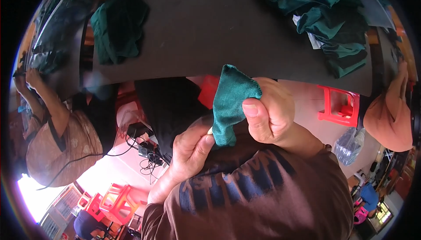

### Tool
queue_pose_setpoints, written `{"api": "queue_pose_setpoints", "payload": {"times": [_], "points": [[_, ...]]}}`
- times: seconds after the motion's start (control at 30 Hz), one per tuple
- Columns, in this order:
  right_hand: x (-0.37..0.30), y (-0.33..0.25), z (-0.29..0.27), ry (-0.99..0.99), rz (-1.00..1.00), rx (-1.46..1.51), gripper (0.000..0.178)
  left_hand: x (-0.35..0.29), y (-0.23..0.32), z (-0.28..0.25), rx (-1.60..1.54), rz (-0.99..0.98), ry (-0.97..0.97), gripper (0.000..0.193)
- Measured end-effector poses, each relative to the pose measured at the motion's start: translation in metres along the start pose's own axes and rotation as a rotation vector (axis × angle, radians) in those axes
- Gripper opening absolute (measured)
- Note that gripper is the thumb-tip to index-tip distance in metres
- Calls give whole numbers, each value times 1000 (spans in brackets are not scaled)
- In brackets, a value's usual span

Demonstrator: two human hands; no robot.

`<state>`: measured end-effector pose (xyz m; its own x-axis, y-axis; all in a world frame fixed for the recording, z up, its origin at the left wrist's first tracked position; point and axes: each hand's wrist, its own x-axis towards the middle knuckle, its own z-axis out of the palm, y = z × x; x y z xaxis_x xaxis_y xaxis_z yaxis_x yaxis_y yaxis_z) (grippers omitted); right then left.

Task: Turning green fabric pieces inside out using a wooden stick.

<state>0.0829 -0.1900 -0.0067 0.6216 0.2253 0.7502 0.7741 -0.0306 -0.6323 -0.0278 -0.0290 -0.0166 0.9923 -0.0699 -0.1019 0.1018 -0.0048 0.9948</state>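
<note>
Dark tabletop (pixel 201 25) carries green fabric heaps (pixel 118 27); before its near edge, your left hand (pixel 189 151) and right hand (pixel 274 115) pinch one green velvet piece (pixel 232 97).

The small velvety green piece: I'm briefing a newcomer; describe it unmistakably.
Find the dark grey tabletop. Near its lower edge, the bare left hand and right hand hold the small velvety green piece. Unlike the bigger green cloth piles, it's hand-held.

L hand (pixel 189 150) lower, fingers (pixel 197 131) pinched w/ thumb (pixel 204 145); R hand (pixel 274 112) higher, also pinching
</note>
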Motion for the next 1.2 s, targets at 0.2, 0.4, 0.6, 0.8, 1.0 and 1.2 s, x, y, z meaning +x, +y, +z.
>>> {"api": "queue_pose_setpoints", "payload": {"times": [0.2, 0.4, 0.6, 0.8, 1.0, 1.2], "points": [[0, -5, -13, -42, 191, 22, 16, -5, -4, -3, -64, -69, -10, 30], [-5, -3, 0, -165, 182, 135, 16, -3, -2, -5, -188, -196, -26, 23], [-6, 4, -2, -120, 461, 312, 16, -2, 0, -8, -94, -184, -4, 23], [13, -4, -3, -70, 478, 399, 20, 5, 1, -8, 40, -2, -60, 23], [14, 3, -9, -258, 332, 244, 24, 4, -5, -6, 38, 6, -20, 26], [16, 3, -11, -415, 314, 264, 22, -4, -11, -8, 1, -82, 7, 22]]}}
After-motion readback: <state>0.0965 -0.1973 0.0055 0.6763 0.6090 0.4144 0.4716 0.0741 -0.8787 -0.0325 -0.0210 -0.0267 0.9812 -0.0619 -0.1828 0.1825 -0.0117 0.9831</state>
